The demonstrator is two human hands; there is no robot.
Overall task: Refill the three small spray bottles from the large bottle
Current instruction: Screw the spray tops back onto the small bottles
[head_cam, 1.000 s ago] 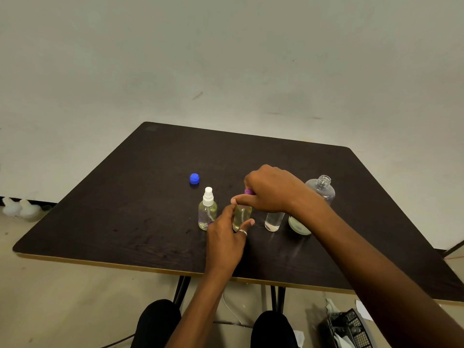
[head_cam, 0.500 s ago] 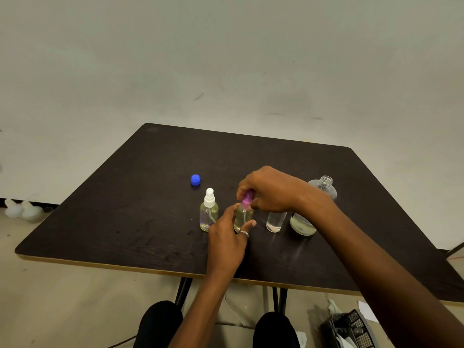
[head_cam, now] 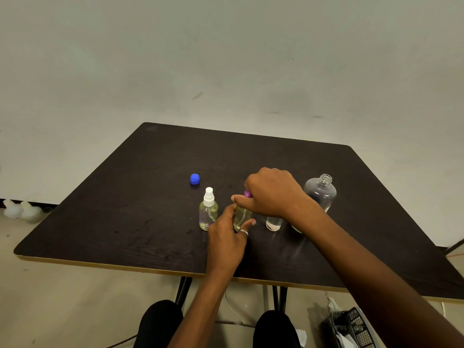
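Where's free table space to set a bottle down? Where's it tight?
Free: the table behind the blue cap, and left of the white-topped bottle. Tight: the row from there to the large bottle, where left hand and right hand grip the purple-topped bottle.

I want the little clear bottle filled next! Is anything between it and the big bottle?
Nothing visible stands between the clear small bottle and the large bottle. Only the wrist of the right hand, which grips the purple cap, crosses in front of them.
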